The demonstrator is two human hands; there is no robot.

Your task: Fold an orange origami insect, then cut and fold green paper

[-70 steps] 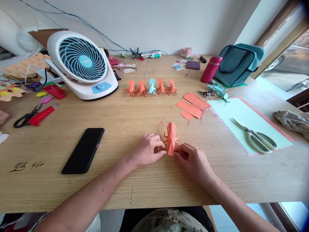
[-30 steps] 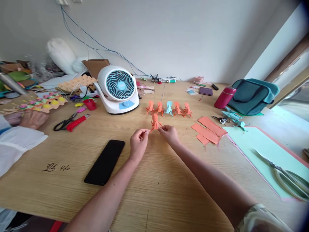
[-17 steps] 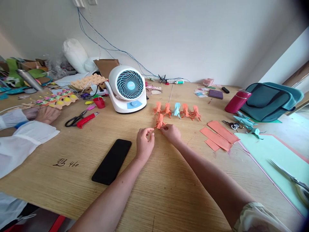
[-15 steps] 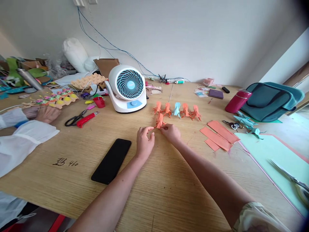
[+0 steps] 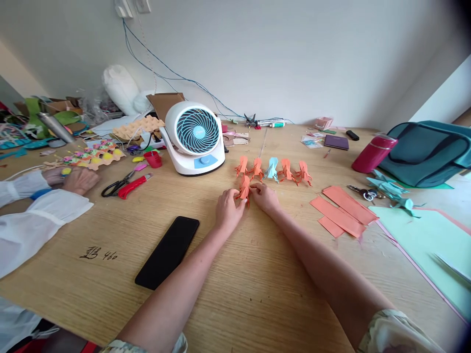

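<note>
Both my hands reach far over the wooden table (image 5: 257, 274). My left hand (image 5: 228, 210) and my right hand (image 5: 264, 196) pinch a small orange folded paper figure (image 5: 244, 187) from either side, close to the tabletop. Just beyond it stands a row of folded paper figures (image 5: 274, 170), several orange and one light blue in the middle. The held figure sits just in front of the row's left end.
A white and blue desk fan (image 5: 195, 137) stands behind the row on the left. A black phone (image 5: 167, 252) lies left of my arm. Orange paper strips (image 5: 340, 212), a green sheet (image 5: 427, 240), a red bottle (image 5: 373, 153) and a teal bag (image 5: 427, 153) are right. Another person's hand (image 5: 75, 179) rests far left near scissors (image 5: 119, 185).
My hands carried the orange figure away from me, from the near table up to just in front of the row, and lowered it toward the tabletop. My left hand has closed in on it.
</note>
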